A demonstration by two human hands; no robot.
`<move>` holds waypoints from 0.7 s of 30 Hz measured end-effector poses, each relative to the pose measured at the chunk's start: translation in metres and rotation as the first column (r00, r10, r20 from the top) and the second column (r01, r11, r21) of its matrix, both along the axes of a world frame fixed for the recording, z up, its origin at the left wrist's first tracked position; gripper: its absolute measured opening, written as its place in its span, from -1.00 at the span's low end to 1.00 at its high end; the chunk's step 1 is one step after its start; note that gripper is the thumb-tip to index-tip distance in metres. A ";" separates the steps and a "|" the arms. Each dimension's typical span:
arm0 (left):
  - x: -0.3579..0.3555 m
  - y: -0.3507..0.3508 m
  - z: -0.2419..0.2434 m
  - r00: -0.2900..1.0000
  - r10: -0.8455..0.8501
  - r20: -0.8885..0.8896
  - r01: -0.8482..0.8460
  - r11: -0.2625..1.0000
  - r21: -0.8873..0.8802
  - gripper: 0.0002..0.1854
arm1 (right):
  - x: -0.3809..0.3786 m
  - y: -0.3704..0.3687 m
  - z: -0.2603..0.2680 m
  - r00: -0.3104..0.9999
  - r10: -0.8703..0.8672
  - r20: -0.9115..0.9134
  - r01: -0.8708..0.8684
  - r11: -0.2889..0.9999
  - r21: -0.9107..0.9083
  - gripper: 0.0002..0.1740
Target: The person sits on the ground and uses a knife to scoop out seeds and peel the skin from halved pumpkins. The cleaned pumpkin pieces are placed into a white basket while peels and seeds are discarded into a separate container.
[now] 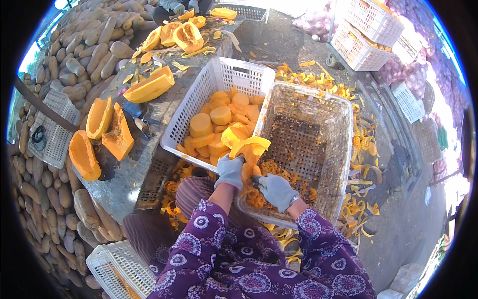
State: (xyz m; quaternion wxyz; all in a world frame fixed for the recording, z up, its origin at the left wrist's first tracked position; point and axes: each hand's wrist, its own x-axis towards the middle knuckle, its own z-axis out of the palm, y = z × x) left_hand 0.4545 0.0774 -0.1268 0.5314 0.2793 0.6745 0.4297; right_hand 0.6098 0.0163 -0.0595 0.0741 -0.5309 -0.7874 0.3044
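My left hand (pixel 230 170), in a grey glove, holds a peeled piece of pumpkin (pixel 249 147) over the rims of two crates. Close beside it, my gloved right hand (pixel 275 190) is at the pumpkin's stringy inner side; whether its fingers hold a small tool is hidden. Under the right hand, orange pulp and seeds (pixel 276 170) lie in a dirty plastic crate (pixel 345 149). A white plastic crate (pixel 190 101), left of it, contains peeled pumpkin chunks (pixel 221 115). Halved peeled pumpkins (pixel 149 85) rest on the metal table (pixel 123 190), near a tool with a handle (pixel 142 125).
Peelings (pixel 364 149) litter the floor around the crates. Whole pumpkins (pixel 101 56) are heaped at the left. Stacked crates (pixel 360 48) stand on a cart at the upper right. Another person's gloved hands (pixel 186 7) are at the table's far end. A white crate (pixel 123 265) sits at lower left.
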 end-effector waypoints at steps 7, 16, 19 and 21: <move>0.002 0.001 0.004 0.994 0.059 0.091 -0.064 0.997 0.050 -0.75 | 0.011 -0.006 0.011 0.993 -0.116 -0.030 0.118 0.986 0.116 -0.72; 0.003 0.000 0.006 0.991 0.080 0.106 -0.087 0.994 0.060 -0.77 | -0.013 -0.012 -0.003 0.993 -0.101 -0.067 0.105 0.992 0.071 -0.71; 0.003 0.000 0.001 0.998 0.034 0.058 -0.038 0.997 0.069 -0.79 | -0.012 -0.015 0.003 0.993 -0.103 -0.054 0.108 0.990 0.096 -0.70; 0.003 0.000 0.000 0.997 0.041 0.067 -0.047 0.995 0.092 -0.80 | -0.015 -0.010 0.011 0.989 -0.130 -0.073 0.138 0.983 0.121 -0.70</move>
